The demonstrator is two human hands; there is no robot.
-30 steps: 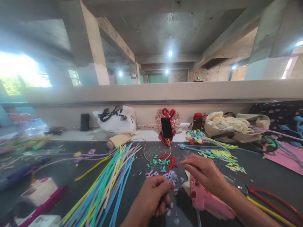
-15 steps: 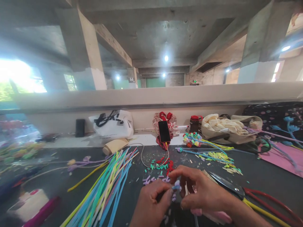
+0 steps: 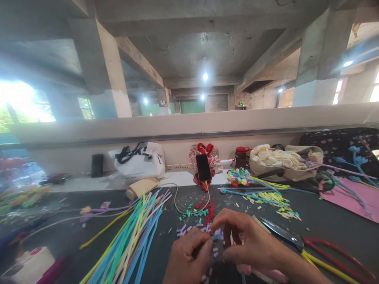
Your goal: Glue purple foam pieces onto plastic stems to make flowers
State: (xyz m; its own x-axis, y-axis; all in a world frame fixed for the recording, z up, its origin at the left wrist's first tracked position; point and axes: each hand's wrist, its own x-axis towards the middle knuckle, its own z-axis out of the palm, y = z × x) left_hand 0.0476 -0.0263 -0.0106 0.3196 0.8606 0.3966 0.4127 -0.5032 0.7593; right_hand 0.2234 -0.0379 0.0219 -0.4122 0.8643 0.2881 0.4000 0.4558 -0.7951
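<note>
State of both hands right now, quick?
Left hand: closed, seemingly pinching a small blue-and-purple piece.
Right hand: open and curved beside that piece; whether it touches can't be told.

"What's leaning on the red-and-white patterned bundle?"
"A phone, dark-screened, with a pale cable plugged in."
"And left of it?"
"A white bag with black lettering, then a dark upright block."
"To the right?"
"A red-lidded bottle, beside a bag stuffed with cream cloth."
</note>
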